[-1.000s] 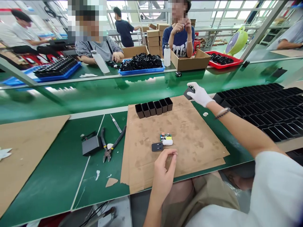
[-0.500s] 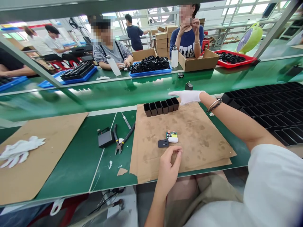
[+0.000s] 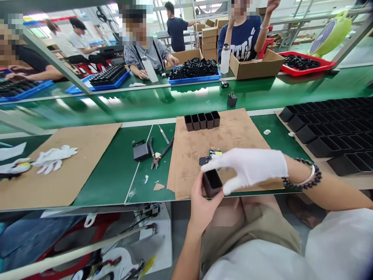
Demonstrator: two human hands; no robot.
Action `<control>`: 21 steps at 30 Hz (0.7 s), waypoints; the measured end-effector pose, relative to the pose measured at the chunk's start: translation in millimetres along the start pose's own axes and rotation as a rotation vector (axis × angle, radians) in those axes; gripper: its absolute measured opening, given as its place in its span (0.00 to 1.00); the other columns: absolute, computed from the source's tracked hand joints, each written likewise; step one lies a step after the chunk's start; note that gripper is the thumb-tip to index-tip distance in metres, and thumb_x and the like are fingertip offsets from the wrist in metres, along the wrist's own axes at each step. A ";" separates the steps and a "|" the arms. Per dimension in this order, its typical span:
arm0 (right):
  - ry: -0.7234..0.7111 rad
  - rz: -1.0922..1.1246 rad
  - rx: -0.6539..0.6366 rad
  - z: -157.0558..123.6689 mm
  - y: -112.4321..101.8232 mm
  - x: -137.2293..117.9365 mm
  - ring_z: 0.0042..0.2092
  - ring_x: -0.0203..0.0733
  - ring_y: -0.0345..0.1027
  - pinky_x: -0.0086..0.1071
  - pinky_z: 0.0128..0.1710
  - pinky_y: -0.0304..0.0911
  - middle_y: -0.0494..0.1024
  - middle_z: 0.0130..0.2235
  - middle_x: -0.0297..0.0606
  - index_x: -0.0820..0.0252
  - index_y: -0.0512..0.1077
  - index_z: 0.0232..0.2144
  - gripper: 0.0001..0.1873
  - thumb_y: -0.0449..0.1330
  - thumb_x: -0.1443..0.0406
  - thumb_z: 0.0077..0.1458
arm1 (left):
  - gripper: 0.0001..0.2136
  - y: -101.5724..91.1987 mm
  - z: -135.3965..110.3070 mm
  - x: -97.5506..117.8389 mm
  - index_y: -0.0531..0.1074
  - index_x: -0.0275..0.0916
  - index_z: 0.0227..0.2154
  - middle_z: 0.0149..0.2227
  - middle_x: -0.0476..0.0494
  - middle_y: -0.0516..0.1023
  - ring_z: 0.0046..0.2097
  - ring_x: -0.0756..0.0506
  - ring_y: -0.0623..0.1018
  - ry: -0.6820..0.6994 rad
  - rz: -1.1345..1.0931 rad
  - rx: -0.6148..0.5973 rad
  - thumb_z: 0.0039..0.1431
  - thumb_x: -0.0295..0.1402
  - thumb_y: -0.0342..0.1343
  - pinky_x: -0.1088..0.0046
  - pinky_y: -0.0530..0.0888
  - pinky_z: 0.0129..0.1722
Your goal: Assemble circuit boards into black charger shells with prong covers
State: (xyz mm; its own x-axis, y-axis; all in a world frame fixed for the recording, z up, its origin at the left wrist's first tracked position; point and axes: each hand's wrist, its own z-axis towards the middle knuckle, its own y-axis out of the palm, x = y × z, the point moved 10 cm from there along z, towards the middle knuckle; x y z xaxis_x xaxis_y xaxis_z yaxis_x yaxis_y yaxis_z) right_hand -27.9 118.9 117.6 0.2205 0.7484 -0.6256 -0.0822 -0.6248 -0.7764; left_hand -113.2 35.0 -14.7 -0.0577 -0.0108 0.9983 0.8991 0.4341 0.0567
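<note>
While I look down at the lower centre of the frame, my bare left hand is curled around 1 open black housing, and my gloved right hand has its fingers loosely spread, thumb and fingertips touching that housing's rim. Both sit at the near edge of the brown cardboard sheet on the green counter. Just above them lie 1 small circuit board and 1 dark plug piece. At the sheet's top edge I count 4 empty housings in a row. Left of centre are 1 pair of pliers and 1 black box. No writing is readable to me.
</note>
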 end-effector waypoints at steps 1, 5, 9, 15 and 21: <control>0.017 -0.036 0.003 4.2 -1.8 9.8 0.62 0.53 0.70 0.41 0.60 0.66 0.74 0.64 0.41 0.51 0.72 0.62 0.29 0.65 0.64 0.59 | 0.38 -5.4 -5.1 -1.8 0.69 0.36 0.59 0.55 0.32 0.79 0.57 0.35 0.80 -0.020 -0.022 0.016 0.47 0.44 0.74 0.58 0.76 0.60; 0.161 -0.214 -0.016 26.5 -5.1 67.0 0.63 0.52 0.68 0.39 0.56 0.67 0.71 0.65 0.40 0.50 0.78 0.55 0.26 0.62 0.73 0.55 | 0.32 -19.9 -18.6 0.9 0.73 0.37 0.52 0.49 0.36 0.83 0.50 0.39 0.83 -0.044 -0.177 0.044 0.46 0.43 0.75 0.61 0.78 0.56; 0.352 -0.369 0.030 29.9 -5.4 92.4 0.51 0.52 0.75 0.37 0.47 0.67 0.81 0.50 0.43 0.53 0.76 0.56 0.23 0.65 0.64 0.58 | 0.30 -23.4 -21.9 2.2 0.75 0.37 0.51 0.48 0.37 0.83 0.49 0.40 0.83 -0.066 -0.226 0.065 0.46 0.44 0.75 0.62 0.79 0.55; 0.333 -0.489 0.126 21.7 -3.4 65.4 0.52 0.54 0.73 0.35 0.40 0.63 0.78 0.53 0.44 0.51 0.75 0.56 0.21 0.63 0.62 0.59 | 0.34 -20.7 -20.7 -4.5 0.72 0.37 0.54 0.51 0.36 0.82 0.53 0.39 0.82 -0.100 -0.188 0.090 0.45 0.42 0.75 0.62 0.78 0.57; 0.322 -0.273 0.124 44.8 2.3 85.5 0.47 0.54 0.76 0.39 0.44 0.66 0.82 0.44 0.44 0.55 0.81 0.48 0.17 0.66 0.65 0.55 | 0.34 -9.2 -15.0 0.3 0.73 0.37 0.55 0.56 0.33 0.79 0.59 0.36 0.79 -0.117 -0.092 0.012 0.44 0.41 0.75 0.59 0.75 0.62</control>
State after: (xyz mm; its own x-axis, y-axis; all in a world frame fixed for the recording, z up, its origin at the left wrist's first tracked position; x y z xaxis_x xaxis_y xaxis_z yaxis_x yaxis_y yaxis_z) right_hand -52.7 191.5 58.9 0.5406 0.7624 -0.3557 -0.0908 -0.3675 -0.9256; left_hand -115.0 17.5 -14.7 -0.1902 0.0539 0.9803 0.8825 0.4469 0.1466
